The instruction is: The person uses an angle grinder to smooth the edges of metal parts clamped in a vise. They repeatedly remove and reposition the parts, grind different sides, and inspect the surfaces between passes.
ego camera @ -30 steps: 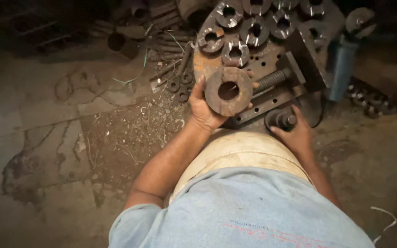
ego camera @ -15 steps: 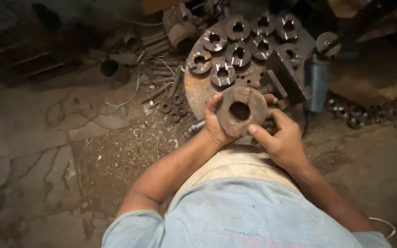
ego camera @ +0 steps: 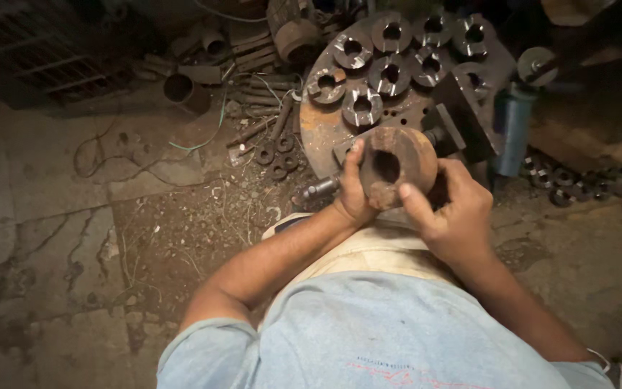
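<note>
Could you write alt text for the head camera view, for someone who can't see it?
Seen from above, a person holds a rusty metal ring with a centre hole in both hands, left hand at its side, right hand at its lower edge. Beyond it a round steel plate carries similar notched rings, with a blue cylinder beside it on a dirty concrete floor.

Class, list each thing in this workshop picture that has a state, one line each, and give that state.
Rusty round metal ring with centre hole: lifted, tilted, gripped by both hands.
Left hand: closed on ring's left edge.
Right hand: closed on ring's lower right edge.
Slotted steel collars: lying flat on rusty round plate.
</note>
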